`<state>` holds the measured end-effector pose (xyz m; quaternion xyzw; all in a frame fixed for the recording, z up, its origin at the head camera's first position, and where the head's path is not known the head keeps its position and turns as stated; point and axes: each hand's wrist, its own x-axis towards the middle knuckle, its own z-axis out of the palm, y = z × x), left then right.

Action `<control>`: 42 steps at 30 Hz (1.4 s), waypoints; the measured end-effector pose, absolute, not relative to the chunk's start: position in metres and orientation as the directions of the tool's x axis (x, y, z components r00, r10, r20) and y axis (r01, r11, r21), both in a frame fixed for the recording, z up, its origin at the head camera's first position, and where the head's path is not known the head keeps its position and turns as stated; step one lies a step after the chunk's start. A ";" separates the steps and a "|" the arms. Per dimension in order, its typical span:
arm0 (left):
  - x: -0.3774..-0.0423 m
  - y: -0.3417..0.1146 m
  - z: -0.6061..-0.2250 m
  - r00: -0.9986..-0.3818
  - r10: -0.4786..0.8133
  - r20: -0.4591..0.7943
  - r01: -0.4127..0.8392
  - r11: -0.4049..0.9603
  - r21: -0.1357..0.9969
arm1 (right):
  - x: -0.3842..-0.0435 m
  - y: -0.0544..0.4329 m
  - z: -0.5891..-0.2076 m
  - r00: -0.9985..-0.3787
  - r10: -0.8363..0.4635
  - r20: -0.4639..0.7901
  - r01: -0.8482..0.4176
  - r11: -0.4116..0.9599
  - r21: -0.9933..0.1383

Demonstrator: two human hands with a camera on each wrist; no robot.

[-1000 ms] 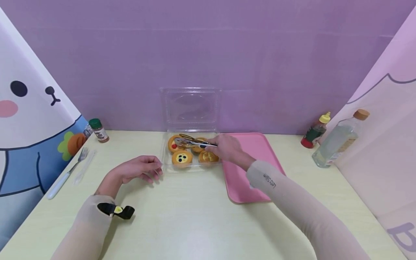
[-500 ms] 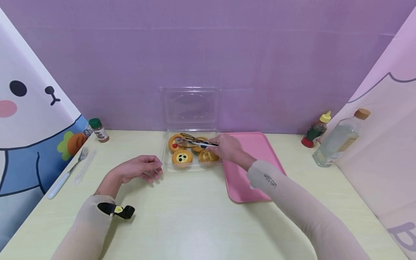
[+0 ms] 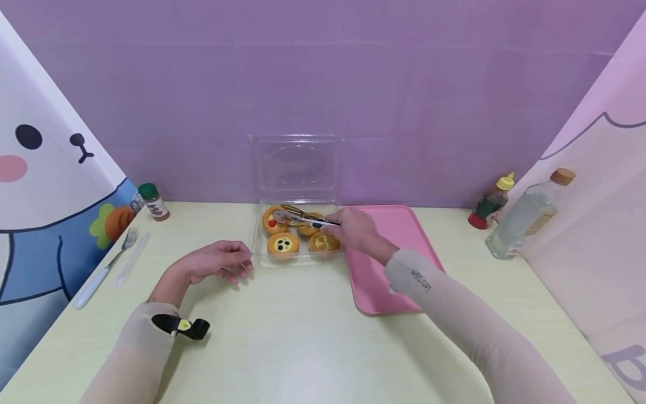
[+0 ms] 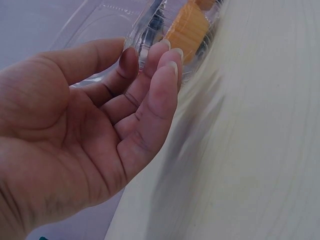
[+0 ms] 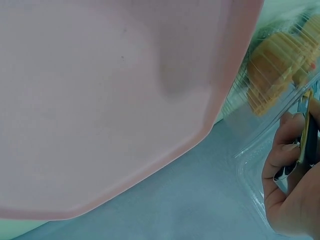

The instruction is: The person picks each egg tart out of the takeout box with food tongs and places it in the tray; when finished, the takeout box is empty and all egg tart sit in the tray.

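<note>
My right hand (image 3: pixel 353 229) grips a pair of tongs (image 3: pixel 299 217). The tongs reach left over the back row of tarts inside a clear plastic clamshell box (image 3: pixel 298 168), whose lid stands raised. In front lie a tart with dark berries (image 3: pixel 283 244) and a tart with a lattice-like top (image 3: pixel 324 243). A tart with a red topping (image 3: pixel 271 223) sits at the back left; another tart, back right, is partly hidden by the tongs. My left hand (image 3: pixel 219 261) is loosely curled with nothing in it, fingertips close to the box's left side. In the left wrist view its palm (image 4: pixel 75 135) shows.
A pink tray (image 3: pixel 398 224) lies right of the box, under my right forearm. A sauce bottle (image 3: pixel 490 205) and a tall clear bottle (image 3: pixel 527 216) stand at the right. On the left are a spice jar (image 3: pixel 153 203), a fork (image 3: pixel 108 266) and wrapped plastic cutlery (image 3: pixel 132 261).
The tongs' tips have risen slightly and their two arms appear a little closer together. My left hand has stayed in place beside the box.
</note>
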<state>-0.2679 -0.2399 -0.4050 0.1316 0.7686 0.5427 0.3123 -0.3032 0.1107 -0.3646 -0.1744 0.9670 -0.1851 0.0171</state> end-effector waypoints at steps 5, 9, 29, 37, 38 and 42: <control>-0.267 -0.240 -0.404 -0.769 0.544 -0.335 -0.134 0.376 0.917 | -0.303 0.112 -0.361 -0.938 -0.346 0.028 -0.330 0.866 -0.376; -0.267 -0.240 -0.404 -0.767 0.549 -0.331 -0.129 0.373 0.919 | -0.302 0.116 -0.357 -0.941 -0.335 0.054 -0.330 0.863 -0.383; -0.267 -0.240 -0.404 -0.765 0.553 -0.330 -0.124 0.377 0.918 | -0.292 0.155 -0.331 -0.957 -0.272 0.101 -0.284 0.801 -0.527; -0.267 -0.239 -0.405 -0.767 0.551 -0.330 -0.126 0.375 0.918 | -0.286 0.169 -0.322 -0.967 -0.238 0.092 -0.248 0.798 -0.550; -0.267 -0.239 -0.405 -0.766 0.553 -0.329 -0.124 0.374 0.919 | -0.286 0.171 -0.321 -0.968 -0.231 0.096 -0.245 0.801 -0.546; -0.266 -0.239 -0.405 -0.765 0.556 -0.326 -0.119 0.376 0.919 | -0.284 0.177 -0.316 -0.967 -0.220 0.128 -0.254 0.812 -0.526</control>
